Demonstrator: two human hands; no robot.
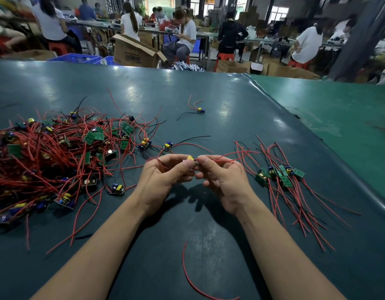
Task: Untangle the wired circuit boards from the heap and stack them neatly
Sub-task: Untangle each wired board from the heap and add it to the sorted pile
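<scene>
A tangled heap (51, 156) of small green circuit boards with red and black wires covers the left of the dark green table (209, 118). On the right lies a short row of sorted boards (278, 173), their wires trailing toward me. Above the table's middle, my left hand (165, 178) and my right hand (222, 180) both pinch one small circuit board (192, 160) with a yellow part. Its red wires run right from my right hand's fingers. Most of that board is hidden by my fingertips.
Single boards lie loose at the heap's edge (167, 146) and one far off (200, 110). A stray red wire (191, 276) curves on the table near me. Beyond the far edge are cardboard boxes (133, 53), blue crates and several seated people.
</scene>
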